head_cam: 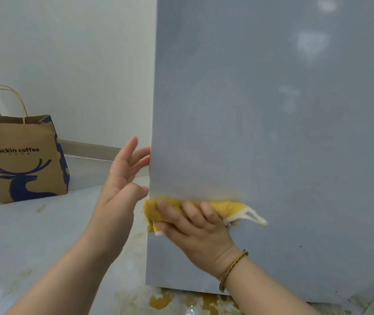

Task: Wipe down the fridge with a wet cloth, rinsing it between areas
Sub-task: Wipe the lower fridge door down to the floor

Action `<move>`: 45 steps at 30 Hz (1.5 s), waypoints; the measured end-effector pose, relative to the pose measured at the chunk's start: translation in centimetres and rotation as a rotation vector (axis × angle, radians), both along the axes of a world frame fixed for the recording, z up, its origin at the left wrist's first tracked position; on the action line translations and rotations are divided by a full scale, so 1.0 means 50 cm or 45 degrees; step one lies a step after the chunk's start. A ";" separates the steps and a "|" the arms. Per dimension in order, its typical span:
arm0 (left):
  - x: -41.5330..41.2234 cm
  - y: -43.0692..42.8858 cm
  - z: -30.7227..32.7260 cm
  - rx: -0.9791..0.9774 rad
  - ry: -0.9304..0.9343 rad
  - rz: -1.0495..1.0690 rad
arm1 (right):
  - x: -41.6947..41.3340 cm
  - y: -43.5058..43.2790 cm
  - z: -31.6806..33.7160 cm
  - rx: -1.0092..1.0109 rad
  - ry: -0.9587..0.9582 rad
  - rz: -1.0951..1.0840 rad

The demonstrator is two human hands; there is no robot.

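Note:
The grey-blue fridge (pixel 272 133) fills the right of the head view, its flat side facing me. My right hand (pixel 195 228) presses a yellow cloth (pixel 227 209) flat against the lower part of that side, near the left edge, fingers straight over the cloth. A white loop of the cloth sticks out to the right. My left hand (pixel 120 178) is held up with fingers spread, fingertips touching the fridge's left edge just above the cloth. It holds nothing.
A brown paper coffee bag (pixel 22 160) with a blue deer stands on the floor at the left by the white wall. Yellow-brown stains (pixel 161 301) lie on the pale floor under the fridge's front bottom edge.

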State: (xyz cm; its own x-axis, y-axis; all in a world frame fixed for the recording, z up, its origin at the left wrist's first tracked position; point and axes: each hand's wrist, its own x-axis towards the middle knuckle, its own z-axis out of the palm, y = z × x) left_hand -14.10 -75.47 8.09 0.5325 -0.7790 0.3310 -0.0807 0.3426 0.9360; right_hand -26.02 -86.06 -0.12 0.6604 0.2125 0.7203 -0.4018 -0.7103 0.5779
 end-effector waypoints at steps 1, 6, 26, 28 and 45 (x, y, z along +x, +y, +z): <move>-0.006 0.002 -0.005 0.006 -0.020 -0.002 | -0.007 -0.002 0.022 0.030 -0.099 0.008; -0.039 -0.001 -0.026 0.064 -0.345 0.101 | -0.038 -0.041 0.103 0.056 -0.683 -0.121; -0.096 -0.037 -0.110 0.232 -1.499 0.434 | -0.227 -0.126 0.029 -0.174 -0.440 -0.322; -0.108 -0.042 -0.110 0.262 -1.524 0.479 | -0.252 -0.125 -0.010 -0.156 -0.283 -0.330; -0.172 -0.083 -0.134 0.231 -1.716 0.491 | -0.329 -0.133 -0.052 -0.023 -0.281 -0.409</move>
